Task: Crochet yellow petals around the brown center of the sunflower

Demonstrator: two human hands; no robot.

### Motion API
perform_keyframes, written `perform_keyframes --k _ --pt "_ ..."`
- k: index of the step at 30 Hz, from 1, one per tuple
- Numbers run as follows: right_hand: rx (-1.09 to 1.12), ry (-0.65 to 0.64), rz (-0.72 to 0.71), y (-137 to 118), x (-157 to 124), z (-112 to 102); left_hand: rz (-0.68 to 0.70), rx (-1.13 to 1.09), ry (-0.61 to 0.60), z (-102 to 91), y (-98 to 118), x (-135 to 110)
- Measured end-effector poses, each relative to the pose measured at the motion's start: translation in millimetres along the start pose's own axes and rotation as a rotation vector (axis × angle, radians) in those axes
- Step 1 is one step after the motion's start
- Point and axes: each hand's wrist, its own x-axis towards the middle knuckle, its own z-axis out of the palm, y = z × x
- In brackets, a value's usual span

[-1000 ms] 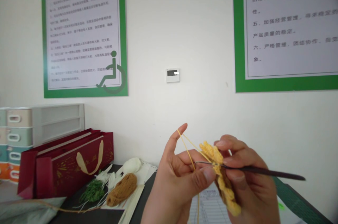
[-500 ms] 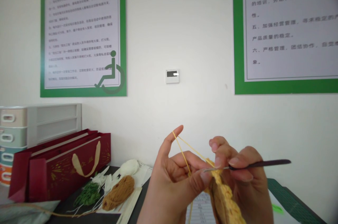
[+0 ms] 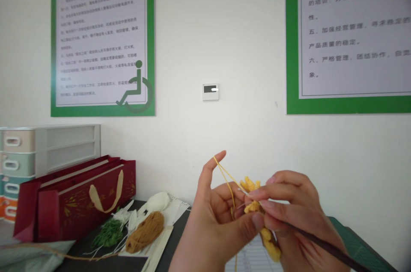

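My left hand [image 3: 218, 225] pinches a yellow crochet piece [image 3: 270, 246] between thumb and fingers, with its index finger raised. Over that fingertip loops a yellow yarn strand [image 3: 229, 172], which runs taut down to the piece. A crochet hook [image 3: 321, 240] with a dark handle is gripped in my right hand [image 3: 295, 203]. Its thin metal tip points up and left, close to the yarn and the top of the piece. Fingers of both hands cover much of the crochet work.
Dark red gift bags [image 3: 86, 195] stand at left before stacked drawers [image 3: 19, 165]. Brown yarn [image 3: 146, 231], green yarn [image 3: 109, 233] and white yarn [image 3: 157, 201] lie on the dark table. A printed sheet [image 3: 250, 259] is under my hands, and a green cutting mat [image 3: 359, 242] lies right.
The hook has swung from nearly level to a slant, its handle now lower right and its tip higher. The crochet piece has turned in my fingers, and my right hand sits over it.
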Motion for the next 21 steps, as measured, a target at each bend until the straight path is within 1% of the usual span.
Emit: perform_keyframes --k 2,4,7,9,10,12,16,18,21 --pt "-0.003 0.045 0.029 -3.9 -0.2 6.8 0.052 0.038 0.037 1.8 -1.1 0.1" --pt "0.054 0.109 0.082 -9.3 -0.8 15.7 0.121 0.075 0.076 3.4 -2.7 0.5" --pt "0.186 0.23 0.286 -19.0 -3.3 27.5 0.167 0.103 0.094 4.5 -4.3 0.8" --pt "0.245 0.282 0.411 -24.6 -5.7 31.9 0.153 0.105 0.083 5.0 -3.6 -0.1" --pt "0.261 0.295 0.44 -26.7 -6.9 33.0 0.142 0.098 0.078 5.5 -2.8 -0.8" --pt "0.267 0.299 0.421 -29.3 -9.2 33.2 0.125 0.07 0.071 7.4 -0.7 -2.5" --pt "0.2 0.253 0.291 -28.1 -11.4 30.4 0.133 0.075 0.086 11.9 2.1 -3.8" --pt "0.195 0.239 0.284 -26.8 -10.4 29.4 0.158 0.096 0.115 12.3 2.5 -3.0" --pt "0.254 0.274 0.33 -27.5 -7.0 30.2 0.156 0.084 0.146 9.5 3.3 -1.4"
